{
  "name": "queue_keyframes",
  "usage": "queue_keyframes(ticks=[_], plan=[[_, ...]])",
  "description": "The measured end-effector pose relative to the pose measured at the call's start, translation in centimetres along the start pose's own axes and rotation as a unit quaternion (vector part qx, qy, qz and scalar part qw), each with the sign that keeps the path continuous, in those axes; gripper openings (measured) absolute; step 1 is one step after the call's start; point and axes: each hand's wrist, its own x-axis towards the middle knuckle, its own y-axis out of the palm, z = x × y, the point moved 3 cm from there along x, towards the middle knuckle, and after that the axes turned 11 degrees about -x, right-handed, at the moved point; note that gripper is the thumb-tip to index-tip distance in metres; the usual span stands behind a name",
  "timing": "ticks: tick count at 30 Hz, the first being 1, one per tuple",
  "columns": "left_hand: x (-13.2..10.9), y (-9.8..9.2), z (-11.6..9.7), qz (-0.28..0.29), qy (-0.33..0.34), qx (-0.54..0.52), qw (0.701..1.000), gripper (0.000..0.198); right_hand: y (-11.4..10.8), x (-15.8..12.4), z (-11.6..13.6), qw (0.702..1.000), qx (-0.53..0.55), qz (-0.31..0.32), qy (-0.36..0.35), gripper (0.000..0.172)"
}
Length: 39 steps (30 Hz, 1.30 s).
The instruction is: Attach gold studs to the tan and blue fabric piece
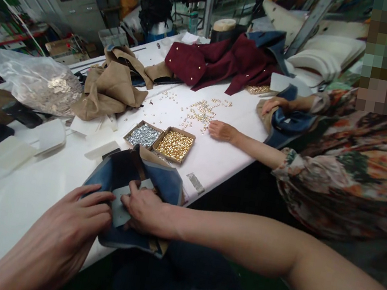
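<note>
A blue garment piece (164,185) with tan lining lies at the near edge of the white table (0,201). My left hand (71,223) rests on its left side, fingers stretched toward a pale grey patch (118,209). My right hand (143,208) presses on the same patch, its fingers bent and pinching the patch's edge. Just beyond the garment stand two small open boxes, one of silver fasteners (143,134) and one of gold fasteners (174,144).
A co-worker in a floral top sits at right, one hand (222,131) by loose gold fasteners (201,111), the other (273,105) on blue cloth. Tan cloth (114,86), a maroon garment (223,60), a plastic bag of metal parts (39,83) and white pads (12,153) lie about.
</note>
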Motion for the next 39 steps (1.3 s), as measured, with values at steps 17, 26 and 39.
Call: queue_keyframes(ticks=[17,26,39], plan=[[-0.7,-1.2,-2.2,-0.080,0.123,0.156,0.977,0.036,-1.2,0.0,1.2,0.997,0.034,0.013,0.063,0.069],[1.5,-2.3,-2.8,0.061,-0.135,0.117,0.982,0.047,-0.2,-0.8,0.0,0.998,0.038,0.028,0.050,0.079],[6.7,-0.1,-9.2,0.162,-0.138,0.224,0.951,0.065,-1.8,-2.4,-2.1,0.997,0.046,0.052,-0.014,0.036]])
